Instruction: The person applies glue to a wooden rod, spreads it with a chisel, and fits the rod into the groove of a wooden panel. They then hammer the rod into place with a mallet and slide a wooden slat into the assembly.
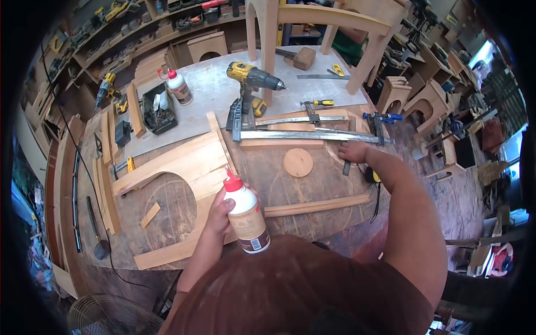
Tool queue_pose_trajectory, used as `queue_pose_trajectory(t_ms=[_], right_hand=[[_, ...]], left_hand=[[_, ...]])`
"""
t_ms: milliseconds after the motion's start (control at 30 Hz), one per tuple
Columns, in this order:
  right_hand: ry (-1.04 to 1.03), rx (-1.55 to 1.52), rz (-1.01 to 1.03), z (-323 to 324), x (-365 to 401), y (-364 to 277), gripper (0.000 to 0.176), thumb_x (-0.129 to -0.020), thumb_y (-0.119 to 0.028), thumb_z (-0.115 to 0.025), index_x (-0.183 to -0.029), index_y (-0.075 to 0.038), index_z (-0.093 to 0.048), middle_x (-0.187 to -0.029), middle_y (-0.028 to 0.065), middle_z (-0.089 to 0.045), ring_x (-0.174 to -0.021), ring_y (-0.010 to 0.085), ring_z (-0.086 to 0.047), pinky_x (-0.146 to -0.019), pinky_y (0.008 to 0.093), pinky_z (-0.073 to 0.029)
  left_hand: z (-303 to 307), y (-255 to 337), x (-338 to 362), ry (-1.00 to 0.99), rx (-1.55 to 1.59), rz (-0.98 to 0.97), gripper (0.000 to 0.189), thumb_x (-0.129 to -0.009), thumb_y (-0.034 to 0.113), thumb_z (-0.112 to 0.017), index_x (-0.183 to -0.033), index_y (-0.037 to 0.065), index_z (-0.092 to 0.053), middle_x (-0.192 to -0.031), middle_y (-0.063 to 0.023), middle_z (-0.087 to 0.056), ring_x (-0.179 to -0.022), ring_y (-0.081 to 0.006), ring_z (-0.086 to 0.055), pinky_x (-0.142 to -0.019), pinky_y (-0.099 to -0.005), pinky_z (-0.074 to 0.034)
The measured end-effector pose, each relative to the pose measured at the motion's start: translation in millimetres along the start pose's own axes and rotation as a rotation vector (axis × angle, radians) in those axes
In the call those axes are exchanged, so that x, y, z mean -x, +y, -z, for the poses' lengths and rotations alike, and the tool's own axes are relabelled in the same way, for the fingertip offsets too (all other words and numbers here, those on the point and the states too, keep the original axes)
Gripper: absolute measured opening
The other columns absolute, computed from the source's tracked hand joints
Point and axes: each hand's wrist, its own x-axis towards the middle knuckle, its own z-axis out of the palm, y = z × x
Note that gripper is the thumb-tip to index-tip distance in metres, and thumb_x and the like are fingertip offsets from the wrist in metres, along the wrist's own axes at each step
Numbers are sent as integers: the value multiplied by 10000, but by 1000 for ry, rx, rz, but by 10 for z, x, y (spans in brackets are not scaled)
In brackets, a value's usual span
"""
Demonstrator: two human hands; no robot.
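My left hand [221,215] is wrapped round a white glue bottle [245,220] with a red cap, held upright close to my body. Beyond the bottle lies a pale wooden panel [195,162] with a curved cut-out. My right hand [354,152] reaches down to the table with bent fingers, just below the end of a long bar clamp [312,135]. A short dark strip [347,168] sticks out under its fingers; whether they grip it is hidden. A round wooden disc [298,162] lies to the left of that hand.
A yellow drill [254,78] stands beyond the clamps, near a wooden frame [335,18] on legs. At the left are a second glue bottle [180,87] and a black tray [159,111]. A wooden rail [318,205] lies along the near side; a tape measure [373,176] sits by my right forearm.
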Motion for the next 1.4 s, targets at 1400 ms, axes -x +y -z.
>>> queue_pose_trajectory(t_ms=[1400], right_hand=[[791,-1972,-161,3312,-236,-3153,357,-1059,-391,-413,-1023,-50,-510,-615,-22,-459,-473,44,-409,-441,208,-349]], left_hand=[[-879,566,119,-338,-610,-206,733,-769,332,-739,-1339,-21,-446,-1164,-107,-604,-1051,-178,-600,-934,-332,-481]])
